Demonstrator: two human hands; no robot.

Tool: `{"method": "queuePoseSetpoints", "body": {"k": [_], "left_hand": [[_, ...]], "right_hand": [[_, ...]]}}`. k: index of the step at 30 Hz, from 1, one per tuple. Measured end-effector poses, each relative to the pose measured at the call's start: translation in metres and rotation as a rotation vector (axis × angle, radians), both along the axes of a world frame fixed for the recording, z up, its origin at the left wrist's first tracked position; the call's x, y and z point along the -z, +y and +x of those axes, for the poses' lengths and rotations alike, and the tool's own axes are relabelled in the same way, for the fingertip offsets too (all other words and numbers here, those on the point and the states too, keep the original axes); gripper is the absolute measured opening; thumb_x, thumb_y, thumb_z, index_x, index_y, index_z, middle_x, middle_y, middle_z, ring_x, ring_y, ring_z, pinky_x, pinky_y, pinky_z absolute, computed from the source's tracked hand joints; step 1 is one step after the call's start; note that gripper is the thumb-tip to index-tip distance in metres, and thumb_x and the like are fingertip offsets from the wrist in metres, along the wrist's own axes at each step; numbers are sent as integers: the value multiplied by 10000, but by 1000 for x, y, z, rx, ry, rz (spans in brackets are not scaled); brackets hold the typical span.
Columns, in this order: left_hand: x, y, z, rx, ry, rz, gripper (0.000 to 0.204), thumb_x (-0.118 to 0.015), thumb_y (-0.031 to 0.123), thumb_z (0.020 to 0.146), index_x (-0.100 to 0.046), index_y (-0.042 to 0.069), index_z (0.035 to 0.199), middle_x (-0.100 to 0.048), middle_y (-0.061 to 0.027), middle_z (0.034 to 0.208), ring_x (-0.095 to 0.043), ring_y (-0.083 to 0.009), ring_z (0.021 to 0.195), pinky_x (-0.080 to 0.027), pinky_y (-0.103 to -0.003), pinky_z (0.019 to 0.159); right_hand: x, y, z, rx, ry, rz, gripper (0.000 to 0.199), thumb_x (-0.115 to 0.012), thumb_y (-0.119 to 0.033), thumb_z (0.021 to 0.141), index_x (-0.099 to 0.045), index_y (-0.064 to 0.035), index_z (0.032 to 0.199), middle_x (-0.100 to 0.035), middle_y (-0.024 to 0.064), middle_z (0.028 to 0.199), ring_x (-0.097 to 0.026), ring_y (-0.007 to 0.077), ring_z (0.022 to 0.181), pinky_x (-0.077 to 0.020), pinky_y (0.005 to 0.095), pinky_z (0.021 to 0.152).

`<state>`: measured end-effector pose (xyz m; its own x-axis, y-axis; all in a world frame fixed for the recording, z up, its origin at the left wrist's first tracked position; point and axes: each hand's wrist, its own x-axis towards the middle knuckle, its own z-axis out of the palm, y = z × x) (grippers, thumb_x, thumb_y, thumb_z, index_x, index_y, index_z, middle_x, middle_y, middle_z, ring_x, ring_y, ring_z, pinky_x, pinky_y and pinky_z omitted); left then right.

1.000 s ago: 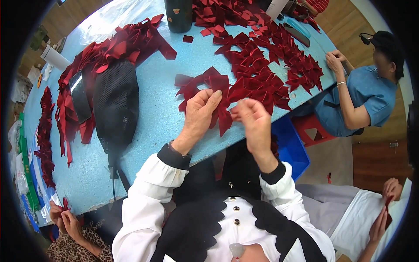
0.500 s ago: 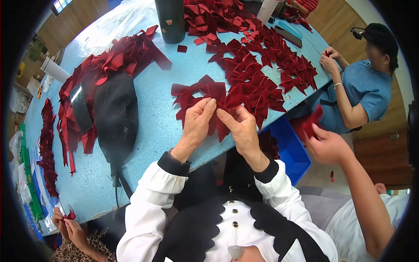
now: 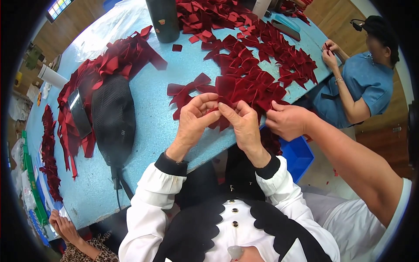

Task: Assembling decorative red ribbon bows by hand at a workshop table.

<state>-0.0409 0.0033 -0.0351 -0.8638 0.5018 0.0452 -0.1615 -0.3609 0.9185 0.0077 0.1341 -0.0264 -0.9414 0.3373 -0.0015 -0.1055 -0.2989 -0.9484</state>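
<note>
My left hand [image 3: 192,124] and my right hand [image 3: 245,129] meet close together over the near part of the table. Between their fingertips is a dark red velvet ribbon bow [image 3: 228,87], partly hidden by the fingers. Both thumbs and forefingers pinch at its middle. To the left of it lies another red bow [image 3: 188,91], near my left fingers. Beyond my hands, many more red bows [image 3: 244,65] are spread over the table.
A co-worker's hand [image 3: 288,120] reaches in from the right, close to my right hand. The blue table [image 3: 152,105] carries a black mesh bag [image 3: 114,118], a phone [image 3: 79,113], a dark tumbler [image 3: 163,22] and red ribbon strips [image 3: 72,144]. A blue bin [image 3: 297,157] stands below its edge.
The co-worker's hand on the right has moved from beside the table to the bows by my right hand; the red piece it held no longer shows. My left fingers have spread and shifted slightly.
</note>
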Motion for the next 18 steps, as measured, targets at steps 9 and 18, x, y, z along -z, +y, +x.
{"method": "queuePoseSetpoints", "body": {"k": [9, 18], "left_hand": [[7, 3, -1, -64, -53, 20, 297, -639, 4, 792, -541, -22, 1071, -640, -49, 824, -594, -74, 712, -460, -179, 599], [6, -2, -3, -84, -162, 54, 203, -626, 82, 829, -580, 2, 1010, -634, -34, 763, -575, -73, 640, -447, -181, 567]], "right_hand": [[7, 5, 1, -16, -129, -16, 298, -689, -204, 803, -478, -61, 649, -520, 27, 542, -404, 66, 381, -288, 197, 346], [-5, 17, 2, -33, -149, -169, 238, -662, -194, 821, -530, -50, 686, -512, 24, 547, -425, 80, 397, -310, 211, 363]]}}
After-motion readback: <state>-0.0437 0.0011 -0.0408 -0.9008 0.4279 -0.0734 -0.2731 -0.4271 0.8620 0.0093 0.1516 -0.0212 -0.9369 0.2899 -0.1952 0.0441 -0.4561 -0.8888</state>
